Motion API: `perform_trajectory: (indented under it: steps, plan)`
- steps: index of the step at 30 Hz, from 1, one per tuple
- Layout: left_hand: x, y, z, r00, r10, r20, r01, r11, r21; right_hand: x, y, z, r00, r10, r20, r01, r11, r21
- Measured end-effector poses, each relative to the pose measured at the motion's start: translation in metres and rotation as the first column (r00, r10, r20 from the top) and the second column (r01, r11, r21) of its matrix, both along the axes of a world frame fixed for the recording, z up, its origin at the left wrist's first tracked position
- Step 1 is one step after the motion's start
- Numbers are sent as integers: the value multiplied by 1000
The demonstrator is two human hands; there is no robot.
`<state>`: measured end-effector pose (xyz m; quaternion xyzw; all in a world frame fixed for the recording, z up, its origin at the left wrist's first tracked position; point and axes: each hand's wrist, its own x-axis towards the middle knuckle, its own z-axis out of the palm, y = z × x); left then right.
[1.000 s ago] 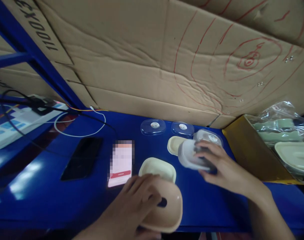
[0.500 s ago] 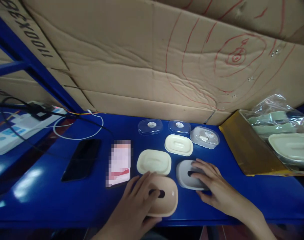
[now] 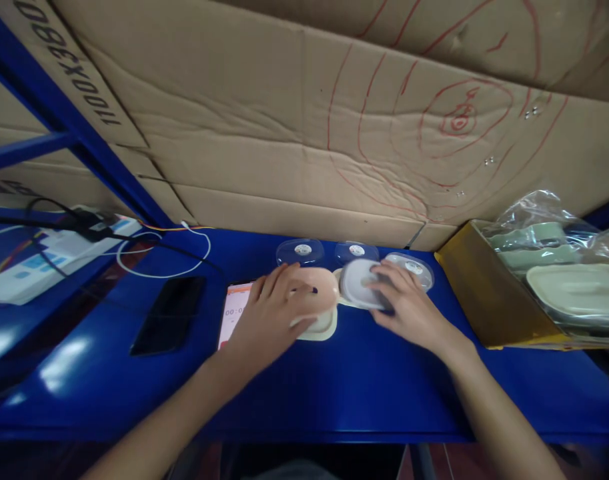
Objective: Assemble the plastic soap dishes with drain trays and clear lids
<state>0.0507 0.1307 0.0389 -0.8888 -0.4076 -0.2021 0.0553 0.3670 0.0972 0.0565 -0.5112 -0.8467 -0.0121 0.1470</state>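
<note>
My left hand grips a peach oval box with a dark slot in its top, its fingers over the left side. That box hangs over a cream oval dish, partly covering it. In my right hand is a pale grey slotted box, slightly blurred, held from its right side. Beneath it, only an edge of another cream dish shows. Behind them lie a clear plastic lid and a second clear lid. A clear labelled container is partly hidden by my right hand.
A phone with a lit screen lies beside my left hand, and a dark phone is farther left. A power strip with cables sits at the left. At right stands a carton of bagged dishes. Cardboard walls the back of the blue table.
Both hands have moved away from the front edge, carrying the peach and grey boxes over the cream dishes. The view has shifted slightly.
</note>
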Motion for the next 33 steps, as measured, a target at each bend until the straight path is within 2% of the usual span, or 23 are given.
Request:
perform_trajectory:
  steps: [4,6,8,13,18,23,28,33]
  plan:
    - [16,45,-6,993,85,-78,-80,995,62,-9,64,-12,994,-73,84,62,990,124]
    - [17,54,-11,994,75,-85,-71,996,47,-12,82,-22,992,-75,105,60,988,141]
    - [16,57,-15,996,62,-70,-62,998,9,-12,89,-30,992,-73,105,58,988,141]
    - [7,59,-21,999,40,10,-38,988,-149,-6,78,-42,994,-50,93,41,994,102]
    - [-3,59,-26,997,-78,-2,76,974,-214,1,46,-45,996,4,91,-11,997,76]
    - [-12,54,-30,982,-190,-1,181,938,-296,5,16,-43,996,53,73,-53,999,-10]
    - [-14,54,-29,979,-202,-12,189,934,-302,4,18,-39,999,28,44,-29,999,16]
    - [-6,53,-29,993,-114,25,116,965,-233,3,23,-45,999,-5,32,4,999,36]
